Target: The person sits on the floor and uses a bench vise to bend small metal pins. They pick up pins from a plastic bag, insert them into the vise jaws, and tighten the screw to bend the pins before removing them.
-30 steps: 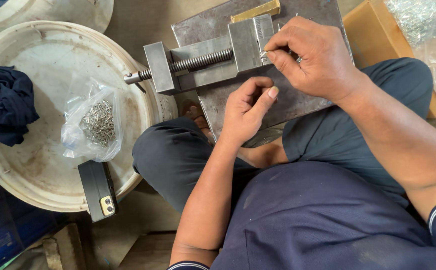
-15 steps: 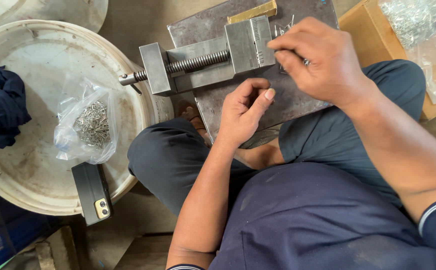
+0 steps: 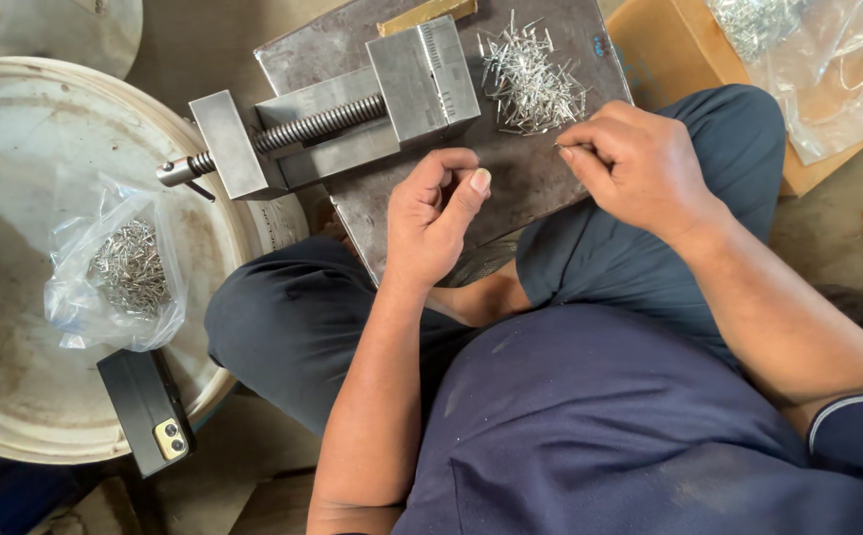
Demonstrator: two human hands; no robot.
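Observation:
A grey steel vise (image 3: 352, 119) sits on a dark metal plate (image 3: 511, 188) that rests over my crossed legs. A loose pile of short metal pins (image 3: 531, 77) lies on the plate just right of the vise's jaw. My right hand (image 3: 640, 163) hovers below that pile, its thumb and forefinger pinched on one thin metal pin (image 3: 556, 148). My left hand (image 3: 431, 213) rests on the plate's near edge below the vise, with fingers curled and thumb against forefinger; nothing shows between them.
A large white round lid (image 3: 15, 416) at left carries a clear bag of pins (image 3: 124, 263) and a black phone (image 3: 149, 411). A cardboard box (image 3: 649, 40) with another clear bag of pins (image 3: 798, 59) stands at the upper right.
My right hand has drawn away from the vise jaw, down and to the right, pinching a pin. The view has shifted, so the pin pile now shows. My left hand has barely moved.

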